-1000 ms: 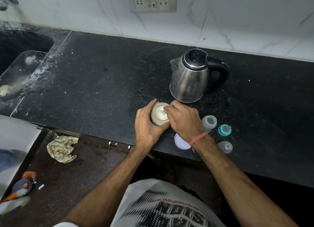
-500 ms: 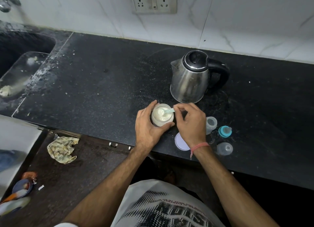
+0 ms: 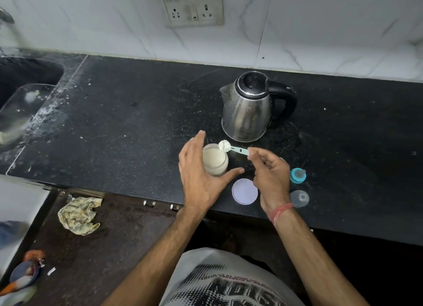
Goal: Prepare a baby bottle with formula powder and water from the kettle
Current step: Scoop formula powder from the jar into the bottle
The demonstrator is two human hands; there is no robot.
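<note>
Only partial black print shows on the shirt (image 3: 231,285), unreadable

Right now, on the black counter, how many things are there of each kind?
Kettle: 1
Powder jar: 1
Jar lid: 1
Scoop: 1, held above the jar
Bottle parts: 2, blue ring and clear cap
Total: 6

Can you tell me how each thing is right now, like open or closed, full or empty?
powder jar: open, upright, powder inside.
jar lid: off, flat on the counter.
scoop: heaped with powder, lifted above the jar.
kettle: upright, lid closed.
right hand: pinches the scoop handle.
left hand: open, fingers around the jar.
teal nipple ring: off the bottle, on the counter.
</note>
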